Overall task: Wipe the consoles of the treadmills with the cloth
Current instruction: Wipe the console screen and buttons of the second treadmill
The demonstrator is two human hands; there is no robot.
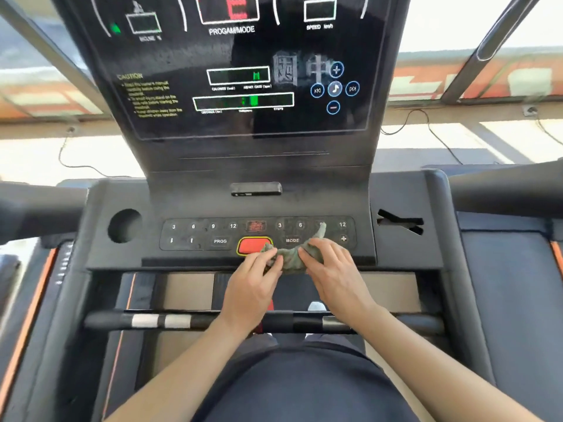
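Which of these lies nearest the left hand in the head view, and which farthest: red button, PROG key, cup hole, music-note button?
1. red button, just ahead of the left hand
2. PROG key, ahead and to the left
3. cup hole, far left
4. music-note button, high up, to the right

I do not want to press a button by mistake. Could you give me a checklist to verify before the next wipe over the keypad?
1. Both hands hold the cloth: ok; left hand and right hand grip it.
2. Cloth on the keypad: ok.
3. Red button clear of the cloth: not ok; the cloth's end lies at its right edge.
4. Display off: not ok; green segments are lit.
5. Belt stopped: cannot tell.
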